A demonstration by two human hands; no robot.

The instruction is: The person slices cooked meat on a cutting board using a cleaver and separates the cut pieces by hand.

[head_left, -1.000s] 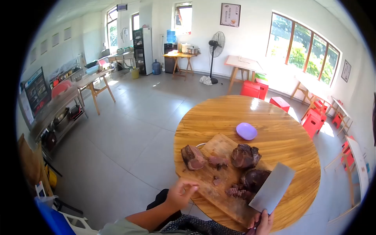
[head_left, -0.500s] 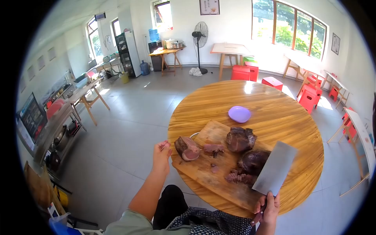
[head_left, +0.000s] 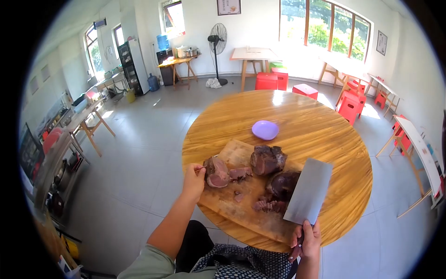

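At the right of the cutting board (head_left: 241,216), our right hand (head_left: 306,239) wraps the cleaver (head_left: 309,190); at the board's left edge, our left hand (head_left: 193,180) curls by the meat chunk (head_left: 217,173), whether gripping we cannot tell.

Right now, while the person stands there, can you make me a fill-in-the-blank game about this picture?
1. The person's ____ hand holds the cleaver.
2. The color of the plate is ____.
3. The plate sits on a table whose top is ____ in shape.
4. The board under the meat is made of ____.

Missing words: right; purple; round; wood.
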